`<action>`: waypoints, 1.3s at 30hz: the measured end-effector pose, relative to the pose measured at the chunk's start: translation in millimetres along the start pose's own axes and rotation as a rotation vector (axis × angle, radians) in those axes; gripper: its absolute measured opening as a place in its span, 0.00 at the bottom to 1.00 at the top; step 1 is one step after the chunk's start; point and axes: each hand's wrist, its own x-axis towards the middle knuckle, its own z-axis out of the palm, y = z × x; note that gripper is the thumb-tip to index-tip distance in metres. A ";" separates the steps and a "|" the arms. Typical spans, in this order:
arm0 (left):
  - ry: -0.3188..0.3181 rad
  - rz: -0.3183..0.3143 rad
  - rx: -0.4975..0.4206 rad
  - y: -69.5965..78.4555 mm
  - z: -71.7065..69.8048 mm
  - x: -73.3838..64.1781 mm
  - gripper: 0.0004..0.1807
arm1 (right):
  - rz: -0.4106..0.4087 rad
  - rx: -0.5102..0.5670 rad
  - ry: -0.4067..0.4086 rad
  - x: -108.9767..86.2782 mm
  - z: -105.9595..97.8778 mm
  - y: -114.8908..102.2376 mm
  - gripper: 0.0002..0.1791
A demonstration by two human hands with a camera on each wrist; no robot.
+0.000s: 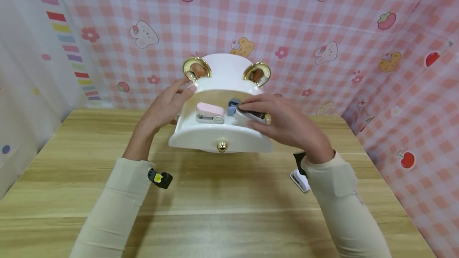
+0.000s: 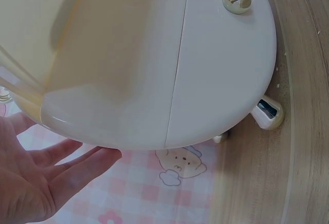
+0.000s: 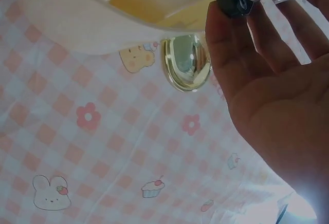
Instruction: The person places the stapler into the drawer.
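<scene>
White box: the shiny white plastic-looking box with two round gold ears [image 1: 229, 67] stands on the pale brown wood-look table [image 1: 215, 218]. Its front is open, so small things fit inside.
Left hand: the left hand [image 1: 166, 106] rests against the box's side, fingers nearly straight and not wrapped round anything. It probably helps the box stay put.
Right hand: the right hand [image 1: 287, 120] pinches the small black-and-white stapler [image 3: 235, 0], thumb on one side and fingers on the other. The gap is only as wide as the stapler. Holding it by the edges likely makes a tight spot easier.
Held stapler: it is inside the box's opening, toward the right end. I can't tell if it touches the bottom.
Pink stapler: the pale pink and white stapler [image 1: 210, 110] lies inside, on the left, leaving space beside it.
Blue stapler: the grey-blue stapler [image 1: 233, 103] is between those two (the hand hides some of it).
White stapler: the small white stapler [image 1: 299, 180] lies on the table, near the right sleeve.
</scene>
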 end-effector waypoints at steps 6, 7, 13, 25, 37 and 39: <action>-0.001 -0.007 -0.007 0.6 0.7 -0.7 0.41 | -0.037 0.064 -0.071 6.8 2.5 7.6 0.21; 0.000 -0.008 -0.004 0.6 0.7 -0.7 0.41 | -0.037 0.070 -0.081 7.7 3.5 9.2 0.21; 0.006 -0.003 0.009 -0.4 0.6 -0.7 0.41 | -0.020 0.054 -0.106 13.3 10.6 16.6 0.21; 0.009 0.004 0.008 -1.1 0.7 -0.5 0.41 | 0.009 -0.115 -0.034 18.1 24.4 17.9 0.19; 0.015 0.009 0.020 -0.4 0.7 -2.1 0.41 | 0.024 -0.121 -0.030 15.4 22.3 15.3 0.20; 0.019 0.007 0.029 -1.0 0.7 -2.0 0.41 | -0.001 -0.117 -0.017 14.4 20.1 14.9 0.20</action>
